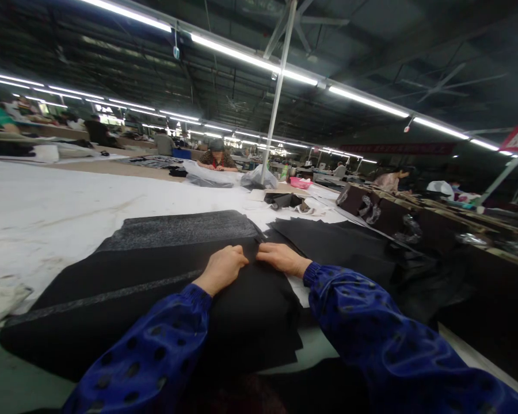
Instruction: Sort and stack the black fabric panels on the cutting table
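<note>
Black fabric pieces point(125, 273) lie stacked in front of me, with a speckled grey panel point(181, 227) at the far side and a grey strip across them. My left hand point(225, 265) is closed, fingers curled, on the black fabric near its right edge. Close beside it, my right hand point(281, 257) pinches the edge of the same fabric, thumb and fingers together. A small gap separates the two hands. To the right, more black fabric pieces point(336, 238) lie in a loose, fanned stack. The fingertips are partly hidden by the hands.
The long table has a white covering point(69, 201). Dark cloth scraps point(285, 200), a pink basket point(301, 183) and plastic bags lie farther back near a white pole point(278, 92). A dark partition point(414, 218) runs along the right. A person point(218, 158) sits across the table.
</note>
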Action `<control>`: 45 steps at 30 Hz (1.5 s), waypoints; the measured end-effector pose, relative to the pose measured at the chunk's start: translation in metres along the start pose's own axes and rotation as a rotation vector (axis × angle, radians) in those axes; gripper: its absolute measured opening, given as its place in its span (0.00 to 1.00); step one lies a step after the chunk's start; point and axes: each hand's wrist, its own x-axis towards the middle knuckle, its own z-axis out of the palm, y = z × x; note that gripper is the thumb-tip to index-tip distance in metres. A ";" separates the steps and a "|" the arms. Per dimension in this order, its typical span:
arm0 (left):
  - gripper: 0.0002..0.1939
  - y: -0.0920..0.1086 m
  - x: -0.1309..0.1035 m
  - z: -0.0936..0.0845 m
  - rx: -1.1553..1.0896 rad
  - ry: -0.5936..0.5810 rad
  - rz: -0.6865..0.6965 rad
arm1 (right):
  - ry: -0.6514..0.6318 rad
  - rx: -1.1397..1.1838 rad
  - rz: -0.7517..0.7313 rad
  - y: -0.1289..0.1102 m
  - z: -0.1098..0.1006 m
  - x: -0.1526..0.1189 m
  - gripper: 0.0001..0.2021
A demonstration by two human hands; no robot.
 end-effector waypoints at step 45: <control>0.12 -0.063 -0.103 -0.041 0.063 0.134 0.041 | -0.303 -0.174 0.042 -0.132 -0.048 0.058 0.30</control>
